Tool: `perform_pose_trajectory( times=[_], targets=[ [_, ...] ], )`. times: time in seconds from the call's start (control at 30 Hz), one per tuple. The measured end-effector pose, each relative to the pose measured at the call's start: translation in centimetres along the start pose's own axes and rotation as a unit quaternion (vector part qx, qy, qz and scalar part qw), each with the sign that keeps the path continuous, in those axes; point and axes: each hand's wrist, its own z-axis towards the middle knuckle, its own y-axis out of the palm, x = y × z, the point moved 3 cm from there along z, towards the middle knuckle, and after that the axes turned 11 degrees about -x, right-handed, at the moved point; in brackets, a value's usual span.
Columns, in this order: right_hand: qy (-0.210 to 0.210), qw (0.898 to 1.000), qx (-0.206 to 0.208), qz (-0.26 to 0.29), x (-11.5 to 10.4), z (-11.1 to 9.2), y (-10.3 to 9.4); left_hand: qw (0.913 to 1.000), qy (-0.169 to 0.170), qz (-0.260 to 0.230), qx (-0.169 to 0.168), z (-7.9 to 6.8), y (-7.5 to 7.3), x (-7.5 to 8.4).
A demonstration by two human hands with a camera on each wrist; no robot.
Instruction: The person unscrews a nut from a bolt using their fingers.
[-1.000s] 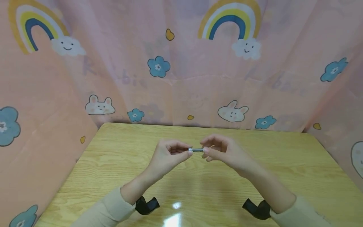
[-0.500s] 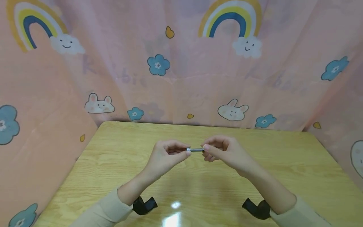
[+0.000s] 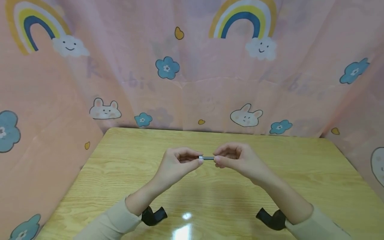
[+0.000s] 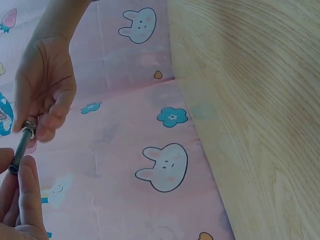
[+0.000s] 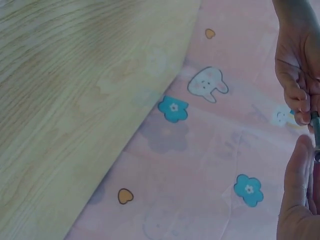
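A silvery threaded bolt [image 3: 208, 158] lies level between the two hands, above the table. My left hand [image 3: 177, 165] pinches the bolt's head end between thumb and fingers. At the opposite end, my right hand [image 3: 238, 160] pinches a small metal nut [image 4: 31, 125] on the bolt's tip, seen best in the left wrist view. Thread shows along the bolt's shank [image 4: 21, 143] between the hands. In the right wrist view only part of the bolt [image 5: 316, 131] enters at the right edge.
The hands are over a light wood-grain table [image 3: 135, 146]. A pink printed cloth [image 3: 204, 96] hangs behind and along both sides. Black wrist-worn devices [image 3: 154, 216] sit at both cuffs, and glare shines on the table's near part.
The right fingers have shifted at the nut end, drawing closer together than a second ago. The left hand keeps its hold on the head end, and the bolt stays almost in place.
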Motion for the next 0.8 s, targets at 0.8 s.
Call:
perform_pose_trajectory(
  times=[0.8],
  targets=[
    [0.027, 1.000, 0.010, -0.008, -0.47, 0.11, -0.10, 1.0000, 0.007, 0.004, -0.003, 0.08, -0.06, 0.08]
  ],
)
